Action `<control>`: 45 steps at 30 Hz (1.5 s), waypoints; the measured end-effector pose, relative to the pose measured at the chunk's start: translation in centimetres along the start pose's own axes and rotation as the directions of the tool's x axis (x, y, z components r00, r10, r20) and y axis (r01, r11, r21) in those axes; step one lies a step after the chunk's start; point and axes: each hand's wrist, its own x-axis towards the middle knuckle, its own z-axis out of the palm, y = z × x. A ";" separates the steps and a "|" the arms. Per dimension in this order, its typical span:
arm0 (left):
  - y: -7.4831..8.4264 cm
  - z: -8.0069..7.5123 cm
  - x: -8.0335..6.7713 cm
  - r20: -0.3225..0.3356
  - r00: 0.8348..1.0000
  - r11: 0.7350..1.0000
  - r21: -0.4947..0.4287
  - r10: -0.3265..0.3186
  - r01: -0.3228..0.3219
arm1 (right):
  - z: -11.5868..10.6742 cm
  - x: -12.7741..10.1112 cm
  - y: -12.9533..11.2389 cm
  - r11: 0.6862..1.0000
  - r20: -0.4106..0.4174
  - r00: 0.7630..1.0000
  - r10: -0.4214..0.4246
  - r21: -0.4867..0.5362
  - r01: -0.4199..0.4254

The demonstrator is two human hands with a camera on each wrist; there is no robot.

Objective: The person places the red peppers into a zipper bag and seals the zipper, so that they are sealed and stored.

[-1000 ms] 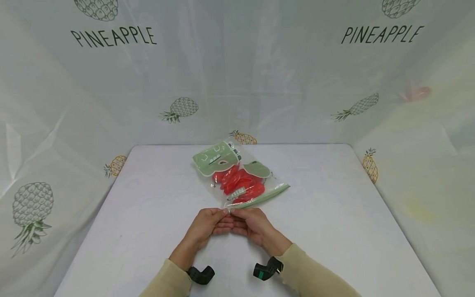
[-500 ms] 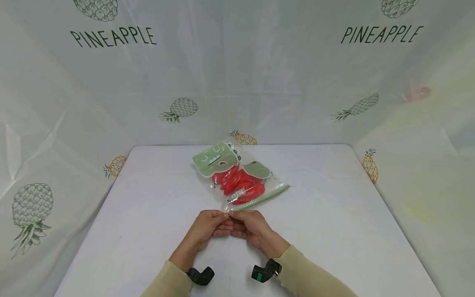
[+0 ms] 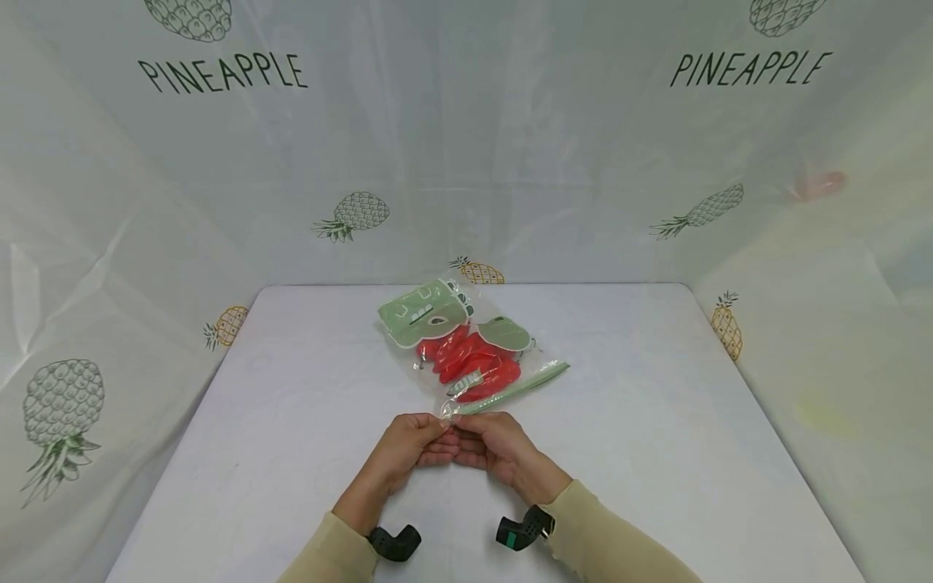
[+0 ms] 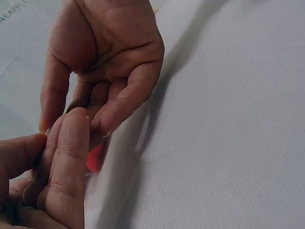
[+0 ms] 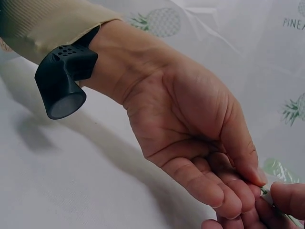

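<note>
On the white table lies a clear zip bag (image 3: 423, 314) with a green cartoon-creature print and a green closing strip (image 3: 521, 389). Glossy red elongated pieces (image 3: 477, 364) show through it; their kind is unclear. My left hand (image 3: 410, 444) and right hand (image 3: 506, 448) meet at the bag's near corner, each pinching it between thumb and fingers. In the right wrist view, my left hand (image 5: 186, 114) has its thumb tip on the green strip's end. The left wrist view shows my right hand (image 4: 109, 57) palm-on, fingers curled; the pinched corner is mostly hidden.
A pale sheet printed with pineapples (image 3: 466, 146) hangs behind the table (image 3: 619, 453) and along both sides. Black wrist cameras (image 3: 395, 542) sit at both cuffs. A blurred red shape (image 3: 820, 185) shows at the sheet's right side.
Both hands have shifted very slightly toward the near side, still at the same corner, and a bit more of the clear corner shows. The rest of the bag stays in place.
</note>
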 end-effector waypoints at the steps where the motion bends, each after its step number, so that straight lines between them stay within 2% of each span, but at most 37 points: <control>1: -0.1 0.0 0.0 0.002 1.000 1.000 0.000 0.001 -0.001 | 0.0 0.0 0.0 1.000 0.000 1.000 0.000 0.002 0.000; 13: -0.5 -0.6 0.1 -0.010 1.000 1.000 0.002 -0.004 0.004 | -0.8 0.3 -0.3 1.000 0.015 1.000 0.000 -0.002 0.000; 24: -0.4 -0.8 0.2 -0.015 1.000 1.000 -0.012 -0.002 0.002 | -1.2 0.5 -0.5 0.999 0.005 1.000 -0.029 -0.034 0.029; 45: -0.4 -1.3 0.2 -0.039 0.999 0.999 -0.032 -0.012 0.011 | -1.9 0.5 -1.2 0.999 -0.031 0.999 -0.035 -0.023 0.035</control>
